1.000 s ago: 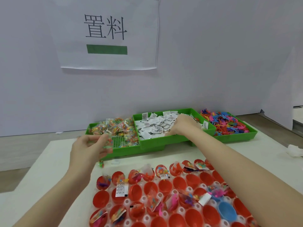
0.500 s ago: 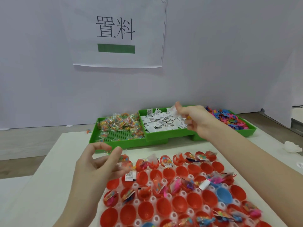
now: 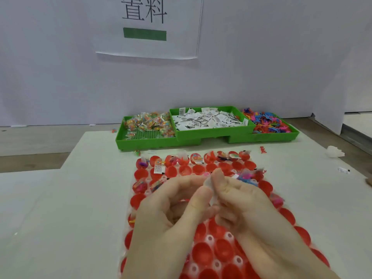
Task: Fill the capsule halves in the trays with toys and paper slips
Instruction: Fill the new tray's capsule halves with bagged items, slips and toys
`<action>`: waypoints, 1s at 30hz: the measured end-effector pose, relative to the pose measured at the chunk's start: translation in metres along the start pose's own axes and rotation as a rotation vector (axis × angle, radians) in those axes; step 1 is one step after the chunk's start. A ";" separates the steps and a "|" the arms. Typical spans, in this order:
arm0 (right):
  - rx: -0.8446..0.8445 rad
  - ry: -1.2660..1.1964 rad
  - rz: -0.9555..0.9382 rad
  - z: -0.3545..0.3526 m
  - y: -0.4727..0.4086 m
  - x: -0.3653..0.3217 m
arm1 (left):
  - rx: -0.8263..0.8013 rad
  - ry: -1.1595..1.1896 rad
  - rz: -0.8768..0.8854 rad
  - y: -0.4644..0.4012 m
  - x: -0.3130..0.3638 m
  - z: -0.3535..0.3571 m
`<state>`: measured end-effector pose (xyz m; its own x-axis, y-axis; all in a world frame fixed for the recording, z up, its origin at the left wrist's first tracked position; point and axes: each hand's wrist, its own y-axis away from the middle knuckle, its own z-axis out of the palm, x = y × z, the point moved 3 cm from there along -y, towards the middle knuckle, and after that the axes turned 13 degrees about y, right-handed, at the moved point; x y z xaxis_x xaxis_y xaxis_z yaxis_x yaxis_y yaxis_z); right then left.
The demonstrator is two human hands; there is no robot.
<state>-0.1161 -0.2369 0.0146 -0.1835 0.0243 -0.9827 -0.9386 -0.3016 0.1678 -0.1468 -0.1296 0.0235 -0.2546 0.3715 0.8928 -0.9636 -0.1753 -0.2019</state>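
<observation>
Over table (image 3: 80,198), hands (image 3: 209,200) pinch slip (image 3: 211,195).

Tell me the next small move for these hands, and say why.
Probably lower the paper slip, pinched between the left hand and right hand, into an empty red capsule half just below. Both hands hover together over the capsule tray, and many halves nearby hold nothing.

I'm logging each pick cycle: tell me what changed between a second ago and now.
Both hands drew back from the green supply bins and met over the tray of red capsule halves. The right hand, earlier down in the slip bin, now pinches a white paper slip; the left hand is curled against it, its contents hidden. The head camera tipped down. Bins, their stock and the filled capsules look unchanged.
</observation>
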 end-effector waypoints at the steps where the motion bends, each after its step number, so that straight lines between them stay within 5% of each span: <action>1: 0.034 -0.001 -0.018 0.001 0.008 0.004 | -0.002 -0.034 0.012 0.007 -0.001 0.002; 9: 0.024 -0.313 -0.100 -0.012 0.042 0.017 | 0.160 -0.031 -0.027 0.041 -0.005 -0.003; 14: 0.077 -0.023 -0.285 -0.019 0.062 0.018 | 0.171 -0.043 -0.031 0.056 -0.004 -0.006; 30: 0.100 0.121 -0.402 -0.013 0.083 0.007 | -0.155 -0.336 0.095 0.060 0.003 -0.012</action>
<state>-0.1917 -0.2746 0.0210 0.2324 0.0070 -0.9726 -0.9533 -0.1965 -0.2292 -0.2069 -0.1280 0.0091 -0.3271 0.0360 0.9443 -0.9445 -0.0452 -0.3254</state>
